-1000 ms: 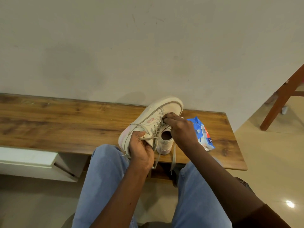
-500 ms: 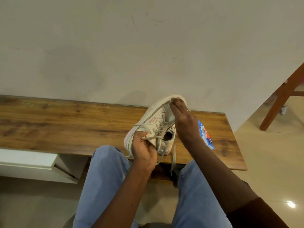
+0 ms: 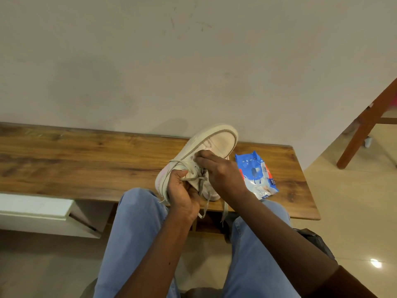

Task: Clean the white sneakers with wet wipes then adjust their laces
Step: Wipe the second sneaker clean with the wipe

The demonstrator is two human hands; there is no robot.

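Plain wall behind, wooden bench [image 3: 86,164] below you. In the head view, the white sneaker [image 3: 219,143] sits tipped at the bench's near edge, toe toward the wall. Your left hand [image 3: 182,194] is wrapped round the heel end, thumb clamping one strand. Your right hand [image 3: 221,171] has its fingers curled in, pinching the laces [image 3: 202,183] up by the eyelets. Loose ends dangle off the edge between your knees. Tug too hard and the shoe could roll out of that left grip, or an end could slip back through an eyelet. The wipes pack [image 3: 255,175] lies flat just beside the sneaker on your right. Whether it's open, or what's left inside, I can't tell.
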